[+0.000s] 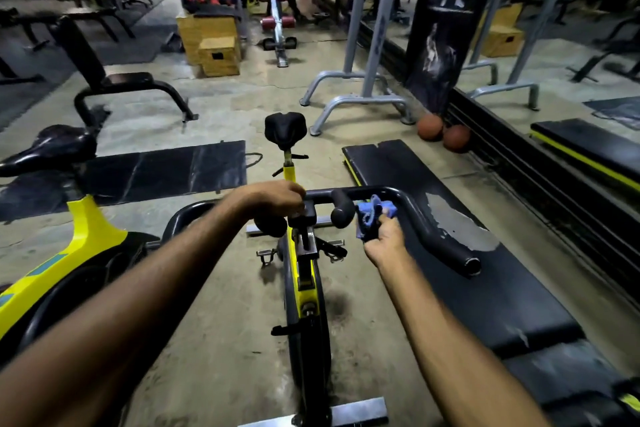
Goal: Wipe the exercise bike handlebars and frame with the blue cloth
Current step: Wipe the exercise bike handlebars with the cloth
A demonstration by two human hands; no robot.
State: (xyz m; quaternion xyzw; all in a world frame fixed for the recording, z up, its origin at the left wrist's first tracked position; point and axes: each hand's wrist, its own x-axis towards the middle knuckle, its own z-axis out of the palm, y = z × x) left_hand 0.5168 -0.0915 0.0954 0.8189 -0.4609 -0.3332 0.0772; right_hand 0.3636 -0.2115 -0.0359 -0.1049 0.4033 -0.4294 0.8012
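At the far left edge stands a second bike (69, 246), yellow and black, with its saddle (48, 147) pointing left. Behind it lies a black floor mat (166, 167).

The left hand (273, 199) reaches in from the lower left. Its grip is clenched over the centre of the handlebars (415, 215), just above the stem clamp; the fingers wrap the bar from above.

The bike (304, 288) being wiped occupies the centre. Its yellow frame runs from near to far along the floor, with the black saddle (285, 128) at the far end on a yellow post. Two short black inner handles project toward the camera on either side of the stem.

The right hand (382, 241) sits just right of the right inner handle. Its grip is closed on the cloth (374, 215), which is bunched and pressed against the bar at the bend where the right section starts. The blue fabric hangs partly below the bar.

To the right, a worn black bench (485, 281) lies beside the bike. Two orange balls (443, 132) rest against the far right wall.
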